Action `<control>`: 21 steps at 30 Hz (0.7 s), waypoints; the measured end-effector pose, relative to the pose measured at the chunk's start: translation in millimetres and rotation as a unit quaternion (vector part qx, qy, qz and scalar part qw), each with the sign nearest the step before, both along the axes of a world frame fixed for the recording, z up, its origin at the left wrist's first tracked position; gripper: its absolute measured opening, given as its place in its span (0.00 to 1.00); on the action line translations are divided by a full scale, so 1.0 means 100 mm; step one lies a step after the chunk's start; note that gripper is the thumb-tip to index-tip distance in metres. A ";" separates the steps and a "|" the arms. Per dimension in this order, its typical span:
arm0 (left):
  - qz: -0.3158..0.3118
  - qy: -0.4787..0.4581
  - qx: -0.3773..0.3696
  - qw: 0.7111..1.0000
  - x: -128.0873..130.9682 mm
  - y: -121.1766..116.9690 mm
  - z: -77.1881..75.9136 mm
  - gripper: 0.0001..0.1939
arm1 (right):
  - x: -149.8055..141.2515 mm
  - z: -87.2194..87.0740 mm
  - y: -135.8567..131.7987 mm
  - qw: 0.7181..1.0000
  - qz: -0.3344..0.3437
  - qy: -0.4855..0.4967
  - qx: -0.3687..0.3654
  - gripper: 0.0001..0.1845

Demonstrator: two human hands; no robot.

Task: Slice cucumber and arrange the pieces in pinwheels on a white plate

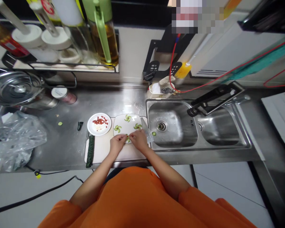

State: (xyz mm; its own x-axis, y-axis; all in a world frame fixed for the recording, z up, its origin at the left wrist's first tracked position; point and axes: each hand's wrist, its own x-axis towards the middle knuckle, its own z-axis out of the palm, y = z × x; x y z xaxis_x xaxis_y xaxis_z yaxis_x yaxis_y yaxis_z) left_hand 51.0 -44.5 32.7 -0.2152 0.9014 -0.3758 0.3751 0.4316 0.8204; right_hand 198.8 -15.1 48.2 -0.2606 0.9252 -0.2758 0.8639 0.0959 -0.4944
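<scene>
A white square plate [127, 127] rests on the white cutting board [102, 152], bearing several fan-like swirls of green cucumber slices [127, 118]. At its near edge, my left hand [118, 145] and my right hand [138, 140] meet over one swirl, fingertips pinched close together. A tiny red bit shows by the fingertips; which hand grips it is unclear. Left of the square plate, a round white plate [91, 129] holds small red dried berries [100, 121] and some pale bits. A length of dark cucumber [90, 151] lies at the board's left end. Beside my right hand lies a knife [147, 129], partly covered.
A double steel sink [173, 133] adjoins the board on the right, with a cucumber slice [154, 134] near its rim. Leftward are a cucumber end [80, 125], a small can [64, 94], a steel pot [19, 90] and a clear plastic bag [21, 136]. A seasoning rack [68, 67] hangs behind.
</scene>
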 end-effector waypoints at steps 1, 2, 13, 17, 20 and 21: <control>-0.001 0.003 0.001 1.000 0.01 0.00 -0.01 0.13 | 0.00 -0.01 0.00 1.000 0.000 0.001 -0.001 0.11; -0.002 0.005 0.002 1.000 0.01 -0.01 -0.02 0.13 | 0.00 -0.02 0.00 1.000 -0.001 0.003 -0.001 0.11; -0.024 0.013 -0.001 1.000 0.02 -0.02 -0.08 0.12 | 0.01 -0.07 0.00 1.000 0.008 0.019 -0.002 0.09; -0.030 0.009 -0.004 1.000 0.02 -0.03 -0.07 0.12 | 0.01 -0.08 0.01 1.000 0.012 0.016 -0.008 0.09; -0.034 0.036 0.025 0.998 -0.01 -0.04 -0.09 0.11 | 0.01 -0.07 0.02 1.000 0.012 0.011 -0.016 0.10; -0.036 0.056 0.050 0.997 -0.02 -0.05 -0.10 0.10 | 0.01 -0.06 0.02 1.000 0.015 0.005 -0.018 0.11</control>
